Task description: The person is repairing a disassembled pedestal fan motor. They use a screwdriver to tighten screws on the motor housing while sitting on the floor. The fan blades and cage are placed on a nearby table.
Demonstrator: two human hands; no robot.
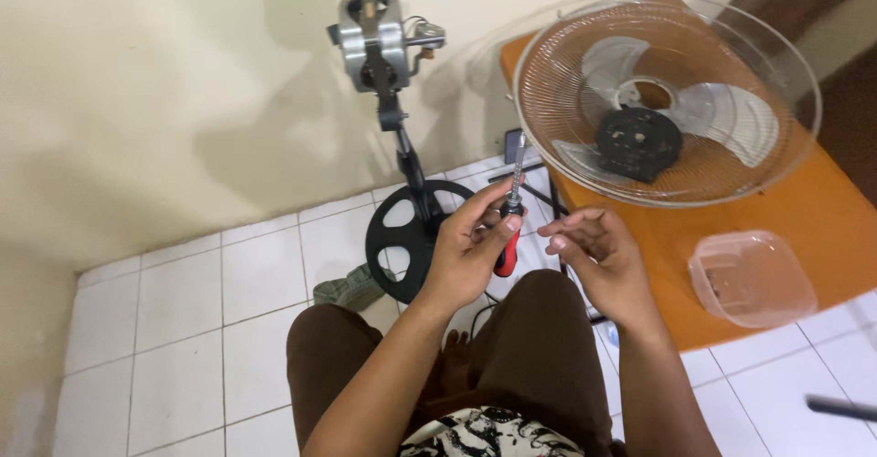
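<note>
My left hand (470, 247) grips a screwdriver (512, 210) with a red and black handle, its metal shaft pointing up. My right hand (598, 256) hovers just to the right of it, fingers curled and pinched together; I cannot tell whether something small lies between them. Both hands hang over my right knee in brown trousers (539, 329). In front of me stands a stripped fan stand (411, 174), its bare grey motor (376, 41) on top and a round black base (411, 233) on the tiled floor.
A low orange table (822, 210) at the right bears a wire fan guard (667, 100) with translucent blades and a black hub inside. A clear plastic container (751, 277) sits near the table's front edge. A cream wall lies behind. A green cloth (347, 288) lies by the base.
</note>
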